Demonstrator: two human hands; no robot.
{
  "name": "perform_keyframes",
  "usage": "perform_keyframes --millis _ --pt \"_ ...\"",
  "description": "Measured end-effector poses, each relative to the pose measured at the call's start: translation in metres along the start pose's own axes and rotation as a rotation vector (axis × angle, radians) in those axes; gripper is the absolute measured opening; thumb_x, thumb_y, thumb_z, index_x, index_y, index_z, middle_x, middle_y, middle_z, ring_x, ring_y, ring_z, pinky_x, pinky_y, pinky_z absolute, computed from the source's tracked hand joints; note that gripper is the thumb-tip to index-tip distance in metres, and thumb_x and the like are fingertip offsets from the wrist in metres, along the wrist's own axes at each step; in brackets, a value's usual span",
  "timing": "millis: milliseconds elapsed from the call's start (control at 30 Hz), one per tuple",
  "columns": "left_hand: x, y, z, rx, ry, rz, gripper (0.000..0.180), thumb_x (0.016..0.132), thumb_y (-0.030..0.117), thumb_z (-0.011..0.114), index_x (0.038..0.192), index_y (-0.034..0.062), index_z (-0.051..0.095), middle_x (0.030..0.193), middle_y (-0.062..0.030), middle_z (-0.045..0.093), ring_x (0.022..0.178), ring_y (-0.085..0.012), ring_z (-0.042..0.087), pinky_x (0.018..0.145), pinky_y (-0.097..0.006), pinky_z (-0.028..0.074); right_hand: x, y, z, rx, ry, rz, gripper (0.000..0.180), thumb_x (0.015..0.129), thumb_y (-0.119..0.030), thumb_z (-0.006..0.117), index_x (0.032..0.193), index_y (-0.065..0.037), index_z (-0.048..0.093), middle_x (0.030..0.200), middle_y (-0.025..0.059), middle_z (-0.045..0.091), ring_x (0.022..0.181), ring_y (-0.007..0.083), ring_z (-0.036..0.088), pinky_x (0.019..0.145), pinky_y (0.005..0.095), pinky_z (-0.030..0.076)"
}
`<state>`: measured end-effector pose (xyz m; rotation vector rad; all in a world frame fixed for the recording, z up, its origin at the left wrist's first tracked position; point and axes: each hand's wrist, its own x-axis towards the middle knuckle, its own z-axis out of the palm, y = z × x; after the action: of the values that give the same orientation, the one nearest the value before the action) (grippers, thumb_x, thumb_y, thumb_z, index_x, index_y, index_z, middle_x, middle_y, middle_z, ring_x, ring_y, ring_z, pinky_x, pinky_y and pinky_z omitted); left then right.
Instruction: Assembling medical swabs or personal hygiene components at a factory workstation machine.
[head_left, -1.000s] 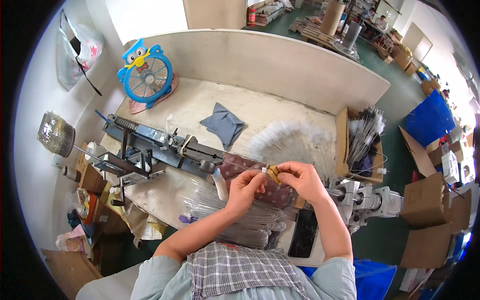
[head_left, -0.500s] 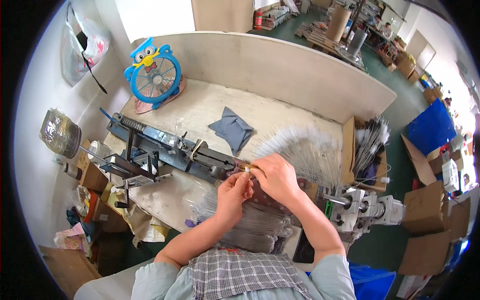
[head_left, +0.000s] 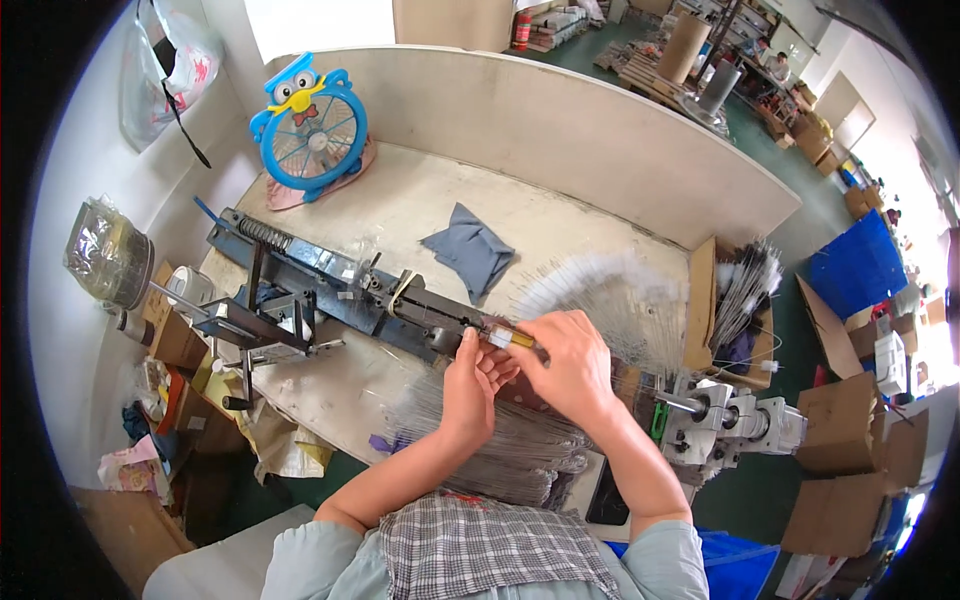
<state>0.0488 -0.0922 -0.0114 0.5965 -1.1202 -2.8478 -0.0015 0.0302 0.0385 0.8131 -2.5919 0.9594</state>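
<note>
My right hand (head_left: 570, 362) is closed around a short yellow-brown, stick-like piece with a pale band (head_left: 512, 337). Its kind I cannot make out. The piece points left at the near right end of a long black metal bench fixture (head_left: 345, 290). Just left of it, my left hand (head_left: 474, 388) has its thumb raised and its fingers loosely bent, apart from the thumb, with nothing visible between them. Below my hands lies a thick bundle of thin wire lengths (head_left: 500, 440). More fine wires with white fluffy ends (head_left: 610, 285) fan out beyond my right hand.
A grey cloth (head_left: 470, 252) lies mid-table, and a blue character-shaped fan (head_left: 315, 140) stands at the back left. A crank mechanism (head_left: 255, 335) juts from the fixture. On the right are a white-grey machine (head_left: 730, 420) and a carton of wires (head_left: 705, 300). A low partition (head_left: 580, 130) closes the back.
My left thumb and fingers have parted from their pinch at the piece. My right hand has shifted slightly right, and more of the yellow-brown piece and its pale band shows.
</note>
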Motion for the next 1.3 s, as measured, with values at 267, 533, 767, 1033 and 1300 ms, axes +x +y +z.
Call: perform_keyframes --millis 267,533,767,1033,1300 --pt "-0.003 -0.003 0.000 -0.078 0.006 0.019 0.022 0.094 0.024 0.049 0.102 0.0047 0.055 0.095 -0.0050 0.062 0.087 -0.0147 0.060 0.079 -0.031 0.048 -0.009 -0.008 0.014 -0.110 0.181 -0.088 0.029 0.066 -0.015 0.073 0.094 -0.009 0.068 0.093 0.0012 0.063 0.093 0.0220 0.056 0.079 0.0363 0.042" --pt "-0.004 -0.004 0.007 -0.081 0.030 0.088 0.012 0.090 0.010 0.056 0.099 0.0026 0.058 0.094 -0.0054 0.064 0.084 -0.0135 0.063 0.075 -0.028 0.050 -0.016 0.004 0.004 -0.082 0.195 -0.166 0.020 0.067 -0.015 0.074 0.087 -0.015 0.071 0.093 -0.0006 0.063 0.095 0.0209 0.056 0.079 0.0368 0.042" --pt "-0.005 -0.006 0.006 -0.043 0.022 0.096 0.011 0.088 0.006 0.056 0.098 0.0023 0.058 0.094 -0.0058 0.063 0.084 -0.0136 0.063 0.076 -0.029 0.050 -0.020 0.007 -0.001 -0.081 0.147 -0.155 0.023 0.068 -0.014 0.073 0.090 -0.015 0.071 0.093 -0.0005 0.064 0.096 0.0214 0.056 0.079 0.0374 0.042" --pt "-0.006 -0.002 0.007 -0.212 0.028 0.038 0.011 0.088 0.006 0.055 0.098 0.0036 0.059 0.094 -0.0051 0.064 0.084 -0.0153 0.063 0.076 -0.030 0.050 -0.014 0.000 0.002 -0.079 0.094 -0.170 0.024 0.071 -0.014 0.070 0.095 -0.015 0.070 0.094 0.0001 0.062 0.097 0.0211 0.055 0.081 0.0370 0.042" --pt "-0.006 -0.003 0.007 -0.126 0.029 0.056 0.009 0.089 0.008 0.055 0.096 0.0038 0.058 0.093 -0.0054 0.064 0.084 -0.0156 0.063 0.077 -0.031 0.051 -0.021 -0.001 0.000 -0.135 0.120 -0.127 0.021 0.072 -0.015 0.071 0.092 -0.013 0.070 0.096 0.0003 0.062 0.096 0.0218 0.055 0.080 0.0372 0.042"
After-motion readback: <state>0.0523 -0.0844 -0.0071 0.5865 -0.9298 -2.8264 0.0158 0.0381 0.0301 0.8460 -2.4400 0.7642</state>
